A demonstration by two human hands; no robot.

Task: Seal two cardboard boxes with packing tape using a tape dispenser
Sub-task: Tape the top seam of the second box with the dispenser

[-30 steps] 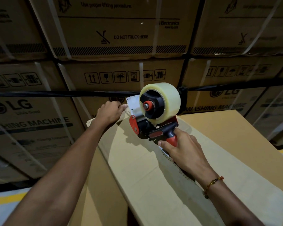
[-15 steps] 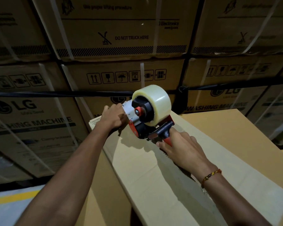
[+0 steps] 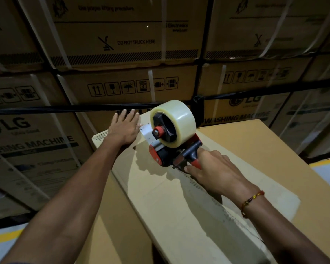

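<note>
A plain cardboard box (image 3: 265, 149) fills the lower right, its top flaps closed. A strip of clear tape (image 3: 213, 202) runs along the seam toward me. My right hand (image 3: 215, 172) grips the red and black handle of the tape dispenser (image 3: 171, 149), which stands on the box top near its far left corner with a roll of clear tape (image 3: 179, 122) on it. My left hand (image 3: 125, 126) lies flat with straight fingers on that far corner, just left of the dispenser.
A wall of strapped washing machine cartons (image 3: 122, 54) rises right behind the box. The box's left side panel (image 3: 112, 225) drops toward a floor with a yellow line (image 3: 6, 237).
My left hand has opened from a curled grip at the box's far corner and now lies flat on it. The dispenser has tilted a little and stays near that corner.
</note>
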